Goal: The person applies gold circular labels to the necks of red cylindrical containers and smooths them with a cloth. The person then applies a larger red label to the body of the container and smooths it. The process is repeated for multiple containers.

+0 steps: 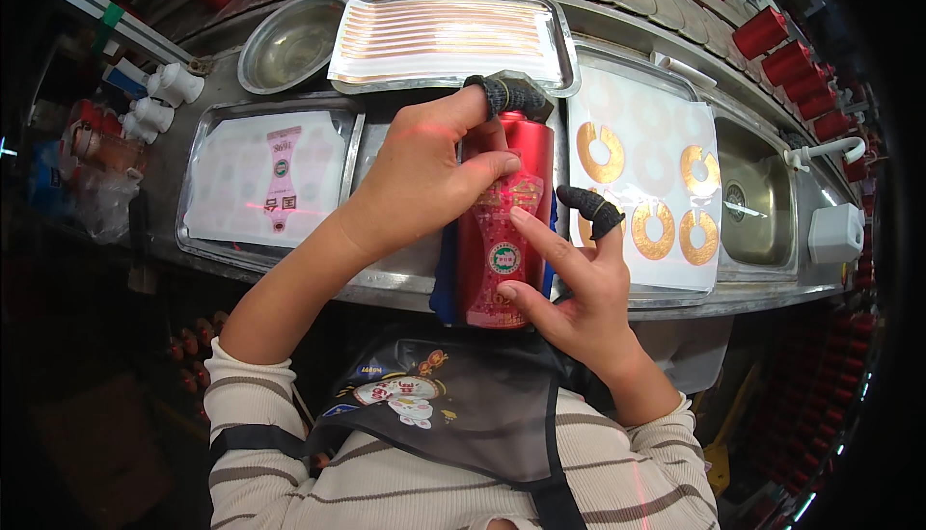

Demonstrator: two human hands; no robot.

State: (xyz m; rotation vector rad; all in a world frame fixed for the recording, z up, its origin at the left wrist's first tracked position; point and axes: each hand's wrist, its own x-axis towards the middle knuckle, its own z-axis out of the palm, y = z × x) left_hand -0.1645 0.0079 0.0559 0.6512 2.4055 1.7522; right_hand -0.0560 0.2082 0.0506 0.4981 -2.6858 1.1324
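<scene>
A glossy red bottle point(475, 284) lies in front of me on a blue cloth point(444, 279), its neck pointing away. Along its upper face runs a pink patterned decal point(503, 226) with gold lettering and a round green-and-white emblem. My left hand point(434, 149) is closed over the bottle's shoulder, the thumb pressed on the decal's upper end; a dark knit finger cover hides one fingertip near the neck. My right hand point(584, 284) is spread along the bottle's right side. Its index fingertip and thumb touch the decal, while a finger in a dark knit cover stretches away.
At left, a metal tray point(193, 183) holds a sheet with one pink decal. Behind stand a round metal bowl point(260, 43) and a tray point(569, 57) of gold-striped sheets. On the right are a sheet of gold rings point(694, 115), a sink point(762, 250) and a white jug point(835, 234).
</scene>
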